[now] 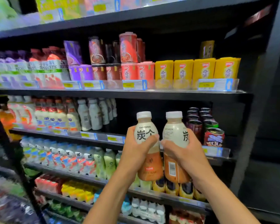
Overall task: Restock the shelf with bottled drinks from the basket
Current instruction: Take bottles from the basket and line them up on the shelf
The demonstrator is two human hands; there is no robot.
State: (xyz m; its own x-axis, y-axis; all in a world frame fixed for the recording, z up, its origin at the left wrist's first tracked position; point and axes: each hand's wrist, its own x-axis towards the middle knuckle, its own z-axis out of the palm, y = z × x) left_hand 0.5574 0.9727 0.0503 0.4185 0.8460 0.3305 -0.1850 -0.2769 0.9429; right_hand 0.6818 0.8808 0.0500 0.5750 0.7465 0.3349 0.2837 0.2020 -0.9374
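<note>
Facing the camera is a tall black rack (255,126) of dimly lit shelves, each front edge lined with clear strips holding price tags (134,84).

The upper shelf (120,94) carries purple, red and yellow cups (194,70), with more cups stacked on top of them and cartons at its left end. The shelf below holds pale bottles (90,113) on the left and cans (213,136) on the right, with a dark stretch between them. Lower shelves hold rows of water bottles (63,157) and other drinks, blurred towards the left edge.

In front of that dark stretch the left hand (132,147) grips the left bottle (145,135), fingers and thumb curled round its middle. The right hand (184,152) grips the right bottle (174,135) the same way.

Both bottles are upright, side by side and nearly touching. Each has a white cap, a cream upper label and an orange lower band. Their caps are level with the tops of the cans.
</note>
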